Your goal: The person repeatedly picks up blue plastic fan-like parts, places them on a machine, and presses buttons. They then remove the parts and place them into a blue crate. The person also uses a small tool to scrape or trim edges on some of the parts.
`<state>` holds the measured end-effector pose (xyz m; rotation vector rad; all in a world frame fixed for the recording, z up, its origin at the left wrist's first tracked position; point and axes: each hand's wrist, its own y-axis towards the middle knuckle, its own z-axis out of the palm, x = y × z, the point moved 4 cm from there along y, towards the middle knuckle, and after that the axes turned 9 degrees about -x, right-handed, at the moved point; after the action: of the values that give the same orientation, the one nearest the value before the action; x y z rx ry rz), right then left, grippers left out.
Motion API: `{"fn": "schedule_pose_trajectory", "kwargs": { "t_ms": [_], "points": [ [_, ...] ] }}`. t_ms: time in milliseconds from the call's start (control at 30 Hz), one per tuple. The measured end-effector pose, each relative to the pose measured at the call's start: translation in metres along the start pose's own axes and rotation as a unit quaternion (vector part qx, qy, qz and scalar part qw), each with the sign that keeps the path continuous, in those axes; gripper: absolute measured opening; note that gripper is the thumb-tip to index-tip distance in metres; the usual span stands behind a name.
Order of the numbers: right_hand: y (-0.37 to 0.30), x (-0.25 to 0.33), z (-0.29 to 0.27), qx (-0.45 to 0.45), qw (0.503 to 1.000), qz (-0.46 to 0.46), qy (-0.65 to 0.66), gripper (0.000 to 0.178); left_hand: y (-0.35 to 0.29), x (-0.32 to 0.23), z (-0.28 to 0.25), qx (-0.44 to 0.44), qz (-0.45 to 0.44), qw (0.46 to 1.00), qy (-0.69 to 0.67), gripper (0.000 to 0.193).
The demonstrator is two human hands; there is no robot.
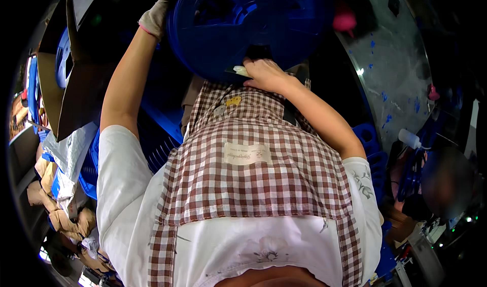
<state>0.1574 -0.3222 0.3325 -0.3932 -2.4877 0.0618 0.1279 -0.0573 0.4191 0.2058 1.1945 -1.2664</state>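
Note:
A large, round, dark blue plastic reel (pixel 203 48) with cut-out openings is held up in front of my apron. My left hand (pixel 158 17), in a whitish glove with a pink cuff, grips the reel's left edge; its fingertips are hidden. At the reel's lower rim my bare right hand (pixel 265 76) is closed, next to a dark opening. A small pale piece (pixel 241 71) shows at its fingers, too little of it to tell its kind.
To the left stands an open cardboard box (pixel 63 84) with a blue round part inside. Below it lies a silvery plastic bag (pixel 68 160). A grey table (pixel 401 48) with blue scraps is at the right, near a white bottle (pixel 409 139) and stacked blue parts (pixel 368 140).

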Motion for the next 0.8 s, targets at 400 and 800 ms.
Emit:
{"fn": "schedule_pose_trajectory", "kwargs": {
  "t_ms": [400, 800],
  "points": [
    [0.017, 0.001, 0.003, 0.104, 0.991, -0.060, -0.061, 0.049, -0.001, -0.002, -0.008, -0.011, -0.137, 0.980, -0.147, 0.044],
    [0.033, 0.005, -0.019, 0.037, 0.999, -0.016, 0.035, 0.044, -0.080, 0.142, 0.013, -0.088, -0.001, 0.971, -0.220, 0.076]
  ]
}}
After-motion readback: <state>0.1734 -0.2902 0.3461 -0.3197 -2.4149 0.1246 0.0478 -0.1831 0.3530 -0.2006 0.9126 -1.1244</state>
